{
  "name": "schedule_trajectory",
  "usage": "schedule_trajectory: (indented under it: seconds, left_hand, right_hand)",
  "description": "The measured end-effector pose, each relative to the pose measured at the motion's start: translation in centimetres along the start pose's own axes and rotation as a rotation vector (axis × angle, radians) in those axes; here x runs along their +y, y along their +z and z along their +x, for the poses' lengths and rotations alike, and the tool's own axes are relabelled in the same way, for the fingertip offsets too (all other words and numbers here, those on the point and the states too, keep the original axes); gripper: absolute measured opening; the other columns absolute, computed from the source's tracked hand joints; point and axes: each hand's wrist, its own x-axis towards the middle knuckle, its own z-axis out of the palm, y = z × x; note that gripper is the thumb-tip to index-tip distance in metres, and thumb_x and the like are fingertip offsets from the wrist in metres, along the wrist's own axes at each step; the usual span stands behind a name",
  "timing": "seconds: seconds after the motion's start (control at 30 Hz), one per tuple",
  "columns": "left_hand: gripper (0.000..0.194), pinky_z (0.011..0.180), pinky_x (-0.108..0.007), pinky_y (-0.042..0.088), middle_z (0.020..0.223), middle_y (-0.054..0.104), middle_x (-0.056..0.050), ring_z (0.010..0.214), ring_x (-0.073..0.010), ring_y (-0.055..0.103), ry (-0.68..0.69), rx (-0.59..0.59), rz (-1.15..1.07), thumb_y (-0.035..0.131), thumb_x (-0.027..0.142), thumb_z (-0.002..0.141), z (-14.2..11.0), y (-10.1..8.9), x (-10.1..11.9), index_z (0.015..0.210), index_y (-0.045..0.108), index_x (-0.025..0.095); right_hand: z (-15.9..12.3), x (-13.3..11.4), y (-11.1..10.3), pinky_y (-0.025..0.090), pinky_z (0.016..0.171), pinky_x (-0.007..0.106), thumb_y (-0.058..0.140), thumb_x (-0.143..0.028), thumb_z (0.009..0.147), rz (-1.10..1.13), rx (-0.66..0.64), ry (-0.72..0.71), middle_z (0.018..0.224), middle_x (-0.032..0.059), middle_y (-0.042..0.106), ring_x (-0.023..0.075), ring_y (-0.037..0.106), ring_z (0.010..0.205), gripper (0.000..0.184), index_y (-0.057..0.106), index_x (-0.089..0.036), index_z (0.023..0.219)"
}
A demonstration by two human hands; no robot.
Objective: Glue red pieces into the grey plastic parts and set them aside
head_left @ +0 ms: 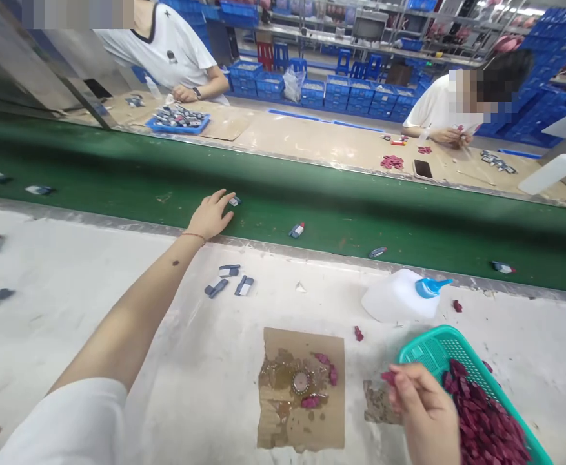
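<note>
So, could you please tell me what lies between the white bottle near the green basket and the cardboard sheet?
One small dark red piece lies between the white bottle and the cardboard sheet, in the head view.

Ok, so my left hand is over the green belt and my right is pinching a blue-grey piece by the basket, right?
Not quite: the head view shows your right hand pinching a dark red piece, not a blue-grey one. It is by the basket, and your left hand is over the green belt.
</note>
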Motion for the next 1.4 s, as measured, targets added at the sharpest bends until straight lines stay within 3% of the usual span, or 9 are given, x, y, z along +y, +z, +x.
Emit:
schedule_trajectory:
  seconds: [0.37,0.53,0.67,0.73,0.83,0.93,1.07,1.23,1.4]
  left_hand:
    - [0.033,0.101,-0.053,0.039,0.124,0.058,-0.021,0.118,-0.0389,0.051,-0.008,0.003,-0.09,0.045,0.026,0.085,2.1,0.9,2.6,0.109,0.063,0.013]
    - [0.027,0.087,-0.037,0.049,0.101,0.066,-0.014,0.098,-0.0265,0.063,-0.048,0.089,-0.22,0.035,0.027,0.096,1.4,0.3,4.5,0.1,0.059,0.016]
    - [0.043,0.057,-0.024,0.048,0.083,0.066,-0.008,0.059,-0.0138,0.06,-0.1,0.096,-0.627,0.021,0.04,0.102,-3.1,-1.2,7.9,0.101,0.057,0.016]
    - [0.044,0.048,-0.022,0.043,0.077,0.066,-0.006,0.051,-0.0121,0.056,-0.111,-0.07,-0.996,0.035,0.051,0.098,-7.1,-1.9,10.1,0.099,0.059,0.015]
    - [0.042,0.048,-0.022,0.044,0.08,0.068,-0.007,0.056,-0.0126,0.058,-0.091,-0.37,-1.209,0.053,0.054,0.089,-13.9,-2.4,13.0,0.098,0.06,0.014]
    - [0.036,0.057,-0.024,0.048,0.087,0.071,-0.006,0.066,-0.0143,0.063,-0.142,-0.427,-1.26,0.062,0.044,0.087,-19.5,-2.2,14.6,0.11,0.057,0.017]
    - [0.024,0.069,-0.026,0.051,0.097,0.072,-0.009,0.08,-0.0168,0.066,-0.242,-0.412,-1.366,0.062,0.038,0.089,-23.3,-1.8,15.4,0.101,0.059,0.017]
    - [0.022,0.079,-0.029,0.054,0.1,0.073,-0.009,0.085,-0.0183,0.068,-0.257,-0.393,-1.435,0.065,0.034,0.086,-24.8,-1.3,16.1,0.099,0.066,0.017]
    - [0.02,0.082,-0.029,0.054,0.103,0.073,-0.008,0.093,-0.0195,0.068,-0.174,-0.35,-1.351,0.056,0.029,0.092,-25.9,-0.9,16.5,0.104,0.067,0.018]
  right_hand:
    - [0.7,0.8,5.5,0.03,0.037,0.019,0.076,-0.063,0.067,0.23,-0.329,0.246,0.047,-0.0052,0.05,0.0075,0.036,0.038,0.047,0.06,-0.018,0.069]
    - [-0.2,2.1,6.3,0.043,0.05,0.023,0.063,-0.058,0.083,-0.017,-0.41,0.048,0.055,-0.0016,0.058,0.0126,0.053,0.051,0.041,0.059,-0.019,0.069]
    - [-0.8,2.4,6.7,0.05,0.06,0.026,0.049,-0.043,0.096,-0.259,-0.601,-0.155,0.073,0.0032,0.069,0.0164,0.064,0.064,0.031,0.059,-0.021,0.078]
    - [-0.9,2.4,7.1,0.05,0.059,0.027,0.042,-0.038,0.1,-0.39,-0.679,-0.303,0.073,0.003,0.069,0.0168,0.065,0.063,0.032,0.057,-0.021,0.078]
    - [-0.7,2.3,7.6,0.047,0.055,0.028,0.031,-0.035,0.104,-0.587,-0.676,-0.6,0.066,0.0023,0.066,0.0176,0.064,0.059,0.038,0.053,-0.022,0.076]
    - [-0.6,2.2,7.8,0.045,0.052,0.028,0.027,-0.032,0.105,-0.706,-0.627,-0.763,0.064,0.0024,0.065,0.0178,0.063,0.056,0.041,0.051,-0.022,0.074]
    - [-0.7,1.9,7.6,0.043,0.049,0.026,0.03,-0.029,0.105,-0.737,-0.682,-0.76,0.062,0.0001,0.062,0.0159,0.061,0.053,0.037,0.052,-0.023,0.076]
    - [-0.9,1.8,7.8,0.044,0.05,0.026,0.033,-0.03,0.104,-0.657,-0.7,-0.722,0.061,0.0003,0.06,0.0161,0.059,0.053,0.035,0.055,-0.022,0.077]
    - [-0.8,1.4,7.6,0.049,0.052,0.025,0.048,-0.04,0.098,-0.375,-0.655,-0.332,0.066,0.0019,0.067,0.0162,0.063,0.057,0.03,0.06,-0.021,0.077]
